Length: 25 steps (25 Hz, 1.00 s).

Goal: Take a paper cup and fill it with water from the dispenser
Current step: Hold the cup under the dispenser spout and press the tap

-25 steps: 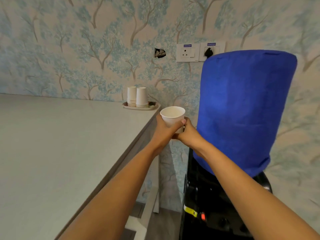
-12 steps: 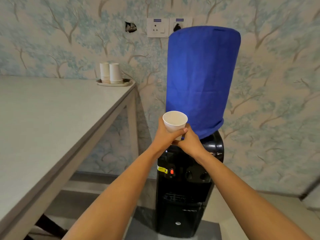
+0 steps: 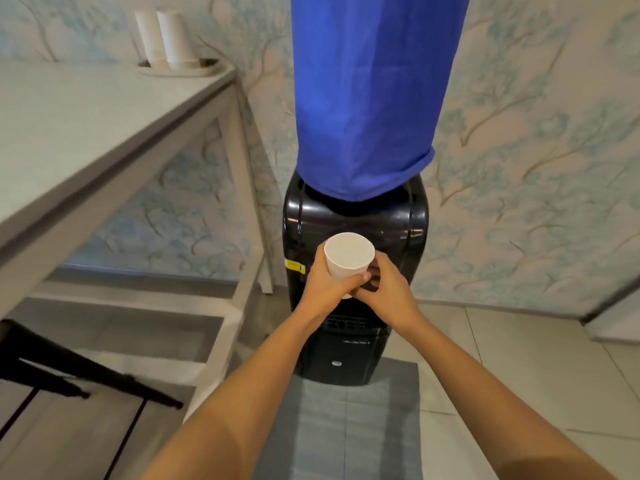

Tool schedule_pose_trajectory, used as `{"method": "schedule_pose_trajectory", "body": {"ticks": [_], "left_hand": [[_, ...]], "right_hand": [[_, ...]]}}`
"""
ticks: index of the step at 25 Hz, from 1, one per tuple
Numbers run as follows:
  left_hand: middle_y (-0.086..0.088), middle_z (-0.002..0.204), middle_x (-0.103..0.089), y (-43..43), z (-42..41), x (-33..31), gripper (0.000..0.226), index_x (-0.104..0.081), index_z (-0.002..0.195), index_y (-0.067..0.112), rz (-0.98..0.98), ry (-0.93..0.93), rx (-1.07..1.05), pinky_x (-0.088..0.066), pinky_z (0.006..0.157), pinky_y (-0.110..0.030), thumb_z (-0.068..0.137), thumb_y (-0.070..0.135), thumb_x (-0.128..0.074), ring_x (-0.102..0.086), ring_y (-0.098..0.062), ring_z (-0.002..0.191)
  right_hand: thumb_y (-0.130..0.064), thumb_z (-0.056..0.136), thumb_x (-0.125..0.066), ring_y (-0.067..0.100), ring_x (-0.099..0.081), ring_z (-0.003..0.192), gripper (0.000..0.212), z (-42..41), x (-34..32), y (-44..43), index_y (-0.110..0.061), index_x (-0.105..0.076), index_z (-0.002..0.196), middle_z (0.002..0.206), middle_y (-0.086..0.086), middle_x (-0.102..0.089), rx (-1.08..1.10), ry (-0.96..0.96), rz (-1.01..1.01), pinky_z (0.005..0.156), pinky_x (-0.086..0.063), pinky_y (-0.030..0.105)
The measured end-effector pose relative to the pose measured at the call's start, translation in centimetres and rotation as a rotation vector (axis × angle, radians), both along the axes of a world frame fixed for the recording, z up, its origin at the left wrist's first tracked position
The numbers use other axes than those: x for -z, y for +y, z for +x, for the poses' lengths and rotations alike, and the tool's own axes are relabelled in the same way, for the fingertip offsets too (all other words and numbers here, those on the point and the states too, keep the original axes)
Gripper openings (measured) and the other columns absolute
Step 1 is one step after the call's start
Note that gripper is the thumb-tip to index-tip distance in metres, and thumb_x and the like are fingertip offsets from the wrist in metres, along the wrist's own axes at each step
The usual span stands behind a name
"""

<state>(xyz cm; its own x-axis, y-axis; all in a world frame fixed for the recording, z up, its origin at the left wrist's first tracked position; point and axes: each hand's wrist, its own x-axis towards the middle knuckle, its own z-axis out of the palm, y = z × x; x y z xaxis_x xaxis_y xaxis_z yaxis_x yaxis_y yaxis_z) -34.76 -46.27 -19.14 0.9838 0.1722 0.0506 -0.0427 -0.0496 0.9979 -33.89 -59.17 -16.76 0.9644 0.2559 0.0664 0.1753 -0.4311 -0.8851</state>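
Note:
An upright, empty white paper cup sits in front of the black water dispenser, at the level of its tap panel. My left hand is wrapped around the cup's side. My right hand touches the cup's lower right side and base, fingers curled against it. The taps are hidden behind the cup and my hands. A blue cloth cover wraps the bottle on top of the dispenser.
A white table stands to the left, its leg close beside the dispenser. Two stacks of paper cups sit on a tray at its far corner. A grey mat lies on the tiled floor before the dispenser. A black chair frame shows lower left.
The view has tilted down and closer to the dispenser. Both hands have lowered the cup from beside the blue cover to the front of the black body.

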Motion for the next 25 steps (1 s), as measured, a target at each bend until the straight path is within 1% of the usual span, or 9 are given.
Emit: {"method": "schedule_pose_trajectory", "body": {"ticks": [3,6,8,11,13,16,19,22,25], "left_hand": [[0.02,0.113,-0.052,-0.8,-0.8,4.5,0.077,-0.039,0.122,0.039,0.016,0.086,0.017,-0.044,0.072,-0.002,0.06,0.027,-0.083,-0.049,0.006,0.106],[0.022,0.112,-0.052,-0.9,-1.0,8.6,0.072,-0.04,0.113,0.047,0.054,0.14,0.036,-0.042,0.072,-0.001,0.06,0.023,-0.083,-0.048,0.014,0.102],[0.021,0.111,-0.052,-0.6,-0.9,10.9,0.071,-0.041,0.109,0.049,0.064,0.166,0.049,-0.043,0.073,-0.002,0.06,0.021,-0.083,-0.048,0.015,0.101],[0.022,0.11,-0.052,0.4,0.0,14.3,0.071,-0.041,0.107,0.052,0.056,0.197,0.057,-0.044,0.075,-0.005,0.059,0.019,-0.083,-0.049,0.012,0.102],[0.021,0.11,-0.053,1.0,0.8,16.4,0.072,-0.041,0.108,0.051,0.038,0.223,0.07,-0.046,0.075,-0.01,0.058,0.02,-0.082,-0.05,0.005,0.105],[0.019,0.111,-0.053,1.8,1.8,18.3,0.073,-0.041,0.115,0.043,0.007,0.234,0.057,-0.047,0.074,-0.011,0.058,0.02,-0.081,-0.051,-0.001,0.106],[0.017,0.113,-0.053,2.5,3.3,19.9,0.074,-0.041,0.12,0.038,-0.019,0.252,0.063,-0.047,0.074,-0.011,0.062,0.016,-0.081,-0.051,-0.005,0.109],[0.02,0.109,-0.053,2.4,4.6,20.7,0.073,-0.04,0.117,0.041,-0.009,0.265,0.072,-0.045,0.065,-0.003,0.062,0.016,-0.081,-0.051,0.0,0.103],[0.022,0.109,-0.052,2.0,6.0,21.6,0.074,-0.04,0.119,0.038,0.006,0.259,0.069,-0.047,0.069,-0.01,0.062,0.019,-0.083,-0.05,0.001,0.104]], "right_hand": [[-0.012,0.075,-0.074,0.015,-0.051,0.114,0.066,-1.1,4.0,-1.3,-0.018,-0.04,0.131,0.13,0.004,-0.051,-0.007,0.057,-0.023,0.092,-0.043,0.026],[-0.011,0.075,-0.073,0.017,-0.049,0.116,0.066,-1.6,7.4,-2.0,-0.019,-0.04,0.131,0.132,0.005,-0.05,-0.012,0.1,-0.053,0.096,-0.043,0.029],[-0.007,0.074,-0.074,0.016,-0.048,0.118,0.067,-1.5,9.3,-2.1,-0.02,-0.041,0.131,0.131,0.003,-0.05,-0.014,0.098,-0.076,0.099,-0.043,0.034],[-0.006,0.076,-0.072,0.011,-0.048,0.116,0.066,-1.0,12.1,-1.7,-0.023,-0.04,0.131,0.129,0.001,-0.052,-0.002,0.104,-0.105,0.099,-0.042,0.031],[-0.01,0.08,-0.069,0.009,-0.048,0.116,0.06,-0.4,13.8,-1.0,-0.024,-0.041,0.131,0.129,-0.001,-0.052,0.007,0.114,-0.111,0.096,-0.042,0.027],[-0.019,0.085,-0.064,0.01,-0.045,0.121,0.052,0.2,14.7,-0.1,-0.025,-0.041,0.132,0.132,-0.003,-0.05,-0.018,0.117,-0.163,0.101,-0.041,0.032],[-0.024,0.089,-0.057,0.014,-0.039,0.126,0.053,1.1,15.0,0.6,-0.024,-0.036,0.138,0.136,-0.002,-0.046,-0.028,0.005,-0.353,0.106,-0.036,0.033],[-0.03,0.093,-0.05,0.019,-0.037,0.126,0.057,2.3,14.3,1.1,-0.02,-0.026,0.144,0.138,0.001,-0.043,0.001,-0.182,-0.636,0.103,-0.035,0.034],[-0.035,0.095,-0.041,0.02,-0.038,0.125,0.058,3.3,14.1,1.7,-0.02,-0.017,0.146,0.139,0.003,-0.042,0.008,-0.247,-0.797,0.1,-0.036,0.034]]}}
